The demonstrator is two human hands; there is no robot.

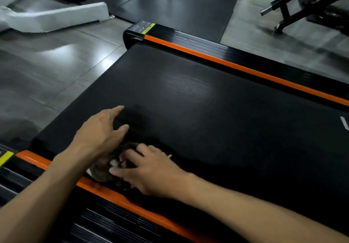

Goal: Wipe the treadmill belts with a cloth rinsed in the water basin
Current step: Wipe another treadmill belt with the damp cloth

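A cloth (103, 169) is gripped at the near edge of the belt (188, 91) by the bent fingers of the right hand (151, 173). The left hand (100, 129) is spread open, empty, over the belt.

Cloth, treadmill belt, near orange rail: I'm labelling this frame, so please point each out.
cloth (102, 168), head view, dark bunched fabric on its left part.
treadmill belt (188, 110), head view, bare black middle.
near orange rail (143, 211), head view, middle of the orange strip.
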